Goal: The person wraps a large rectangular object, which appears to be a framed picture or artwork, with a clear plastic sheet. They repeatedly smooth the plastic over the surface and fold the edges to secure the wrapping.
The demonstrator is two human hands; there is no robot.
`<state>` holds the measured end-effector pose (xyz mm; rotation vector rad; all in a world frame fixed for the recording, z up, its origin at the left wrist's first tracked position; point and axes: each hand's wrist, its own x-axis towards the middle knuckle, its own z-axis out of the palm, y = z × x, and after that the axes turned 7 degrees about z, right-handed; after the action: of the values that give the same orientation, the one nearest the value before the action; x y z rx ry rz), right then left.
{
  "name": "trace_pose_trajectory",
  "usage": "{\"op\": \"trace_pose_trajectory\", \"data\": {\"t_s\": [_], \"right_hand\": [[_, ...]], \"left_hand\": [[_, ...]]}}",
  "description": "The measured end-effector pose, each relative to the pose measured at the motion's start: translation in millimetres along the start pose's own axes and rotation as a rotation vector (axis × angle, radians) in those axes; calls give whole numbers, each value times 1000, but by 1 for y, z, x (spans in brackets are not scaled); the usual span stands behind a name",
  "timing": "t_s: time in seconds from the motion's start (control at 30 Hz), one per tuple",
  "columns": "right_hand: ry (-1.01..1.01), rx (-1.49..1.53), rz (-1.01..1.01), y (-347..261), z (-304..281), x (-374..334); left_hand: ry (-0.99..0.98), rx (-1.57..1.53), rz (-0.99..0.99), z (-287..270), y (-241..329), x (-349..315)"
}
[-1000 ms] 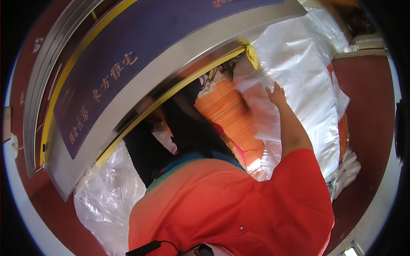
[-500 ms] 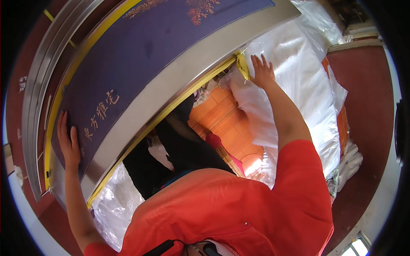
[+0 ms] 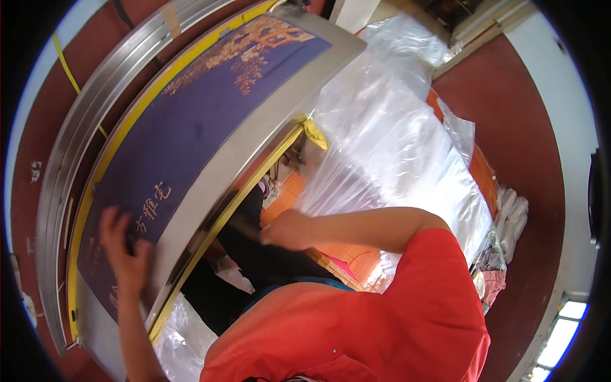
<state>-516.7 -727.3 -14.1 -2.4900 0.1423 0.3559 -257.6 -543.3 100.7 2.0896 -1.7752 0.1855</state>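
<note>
A long machine-like panel with a purple printed face (image 3: 191, 134), gold characters and a flowering-branch picture lies at the left. My left hand (image 3: 124, 248) is over its near end, fingers spread and slightly blurred; contact with the surface is unclear. My right hand (image 3: 289, 230) is in front of my body, fingers curled in, smeared by motion. Whatever it holds, if anything, is hidden. Beside it, clear plastic sheeting (image 3: 394, 146) drapes in stretched folds. A yellow strip (image 3: 235, 207) runs along the panel's near edge, ending in a loose yellow flap (image 3: 315, 135).
Curved metal rails (image 3: 79, 140) run beyond the panel. Orange floor tiles (image 3: 286, 191) show between panel and sheeting. A dark red floor (image 3: 519, 159) spreads at the right, with a white plastic bundle (image 3: 509, 219) beside the covered area.
My right hand has left the far plastic and come back toward my body, its fingers curling. My left hand has lifted or slid slightly rightward. The view has shifted.
</note>
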Motion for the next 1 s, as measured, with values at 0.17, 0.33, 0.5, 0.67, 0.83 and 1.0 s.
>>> {"op": "trace_pose_trajectory", "data": {"t_s": [0.17,0.33,0.5,0.67,0.83,1.0], "right_hand": [[131,249,-254,-103,-86,-16],[-94,-107,-192,-77,-118,-45],[336,-902,289,160,-102,-143],[189,-1026,1373,188,-225,-177],[1144,-426,1145,215,-316,-116],[615,-451,658,148,-246,52]], "left_hand": [[-482,-1206,-53,30,128,9],[-787,-943,201,45,110,-47],[-869,-506,285,-13,55,-131],[-842,-341,99,-69,68,-194],[-386,-597,-530,-120,36,-207],[-98,-418,-847,-201,-64,-304]]}}
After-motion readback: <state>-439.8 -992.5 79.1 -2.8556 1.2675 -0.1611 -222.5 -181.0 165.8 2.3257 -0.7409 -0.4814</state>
